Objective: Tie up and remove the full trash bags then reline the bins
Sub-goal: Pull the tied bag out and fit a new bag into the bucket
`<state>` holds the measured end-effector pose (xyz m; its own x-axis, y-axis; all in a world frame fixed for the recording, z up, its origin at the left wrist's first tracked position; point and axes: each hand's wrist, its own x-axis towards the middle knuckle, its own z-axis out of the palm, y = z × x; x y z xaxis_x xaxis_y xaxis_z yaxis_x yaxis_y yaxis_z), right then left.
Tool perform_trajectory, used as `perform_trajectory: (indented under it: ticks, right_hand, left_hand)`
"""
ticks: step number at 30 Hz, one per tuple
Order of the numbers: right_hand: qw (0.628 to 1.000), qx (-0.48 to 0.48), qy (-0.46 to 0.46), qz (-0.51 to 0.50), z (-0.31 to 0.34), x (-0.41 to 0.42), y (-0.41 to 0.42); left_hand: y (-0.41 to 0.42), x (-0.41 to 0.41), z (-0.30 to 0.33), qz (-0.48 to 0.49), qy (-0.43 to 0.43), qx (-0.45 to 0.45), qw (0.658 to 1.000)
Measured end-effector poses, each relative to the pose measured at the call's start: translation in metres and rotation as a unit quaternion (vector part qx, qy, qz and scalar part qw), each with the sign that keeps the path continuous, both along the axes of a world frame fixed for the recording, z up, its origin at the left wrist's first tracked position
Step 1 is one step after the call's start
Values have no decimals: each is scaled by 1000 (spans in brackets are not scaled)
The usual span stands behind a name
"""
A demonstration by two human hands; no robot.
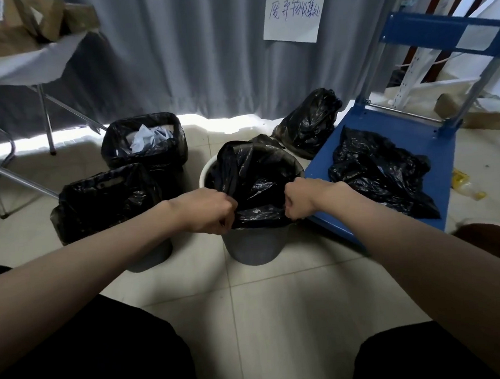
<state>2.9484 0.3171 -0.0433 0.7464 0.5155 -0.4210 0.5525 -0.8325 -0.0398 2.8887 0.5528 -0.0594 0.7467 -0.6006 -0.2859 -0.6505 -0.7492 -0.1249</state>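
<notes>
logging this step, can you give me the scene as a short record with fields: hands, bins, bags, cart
left hand: left hand grips black liner at near rim
right hand: right hand grips same liner at near rim
centre bin: round grey bin, liner partly folded over rim
rear bin: lined bin, crumpled paper inside
left bin: black bag covers its top
floor: tied black bag by curtain
cart: blue cart holding loose black bags

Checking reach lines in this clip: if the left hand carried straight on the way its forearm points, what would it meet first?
Most likely the black bag it grips at the round bin rim, then probably the right hand; depth is uncertain.
</notes>
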Motion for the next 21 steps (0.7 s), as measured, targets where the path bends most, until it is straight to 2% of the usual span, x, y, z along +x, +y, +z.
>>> perform_trajectory:
  ticks: [4, 6, 9, 12, 16, 18, 21]
  right_hand:
    - [999, -1, -47, 7, 6, -3, 19]
    - [996, 40, -72, 16, 6, -5, 31]
    - [994, 103, -14, 22, 1, -8, 48]
    - [993, 109, 20, 34, -6, -8, 55]
    - [989, 125, 81, 4, -10, 0, 55]
    - [986, 133, 104, 0, -11, 3, 54]
    - [984, 137, 110, 2, -14, 5, 52]
  left_hand:
    - [0, -1, 1, -22, -74, 60, 995]
    - [2, -2, 1, 0, -61, 68, 996]
    - [6, -2, 5, 72, -9, 60, 996]
    - [16, 4, 16, 162, -22, -39, 986]
    - [30, 23, 23, 291, -84, -169, 938]
    - [31, 30, 20, 337, -97, -196, 916]
    - [25, 37, 12, 368, -86, -192, 906]
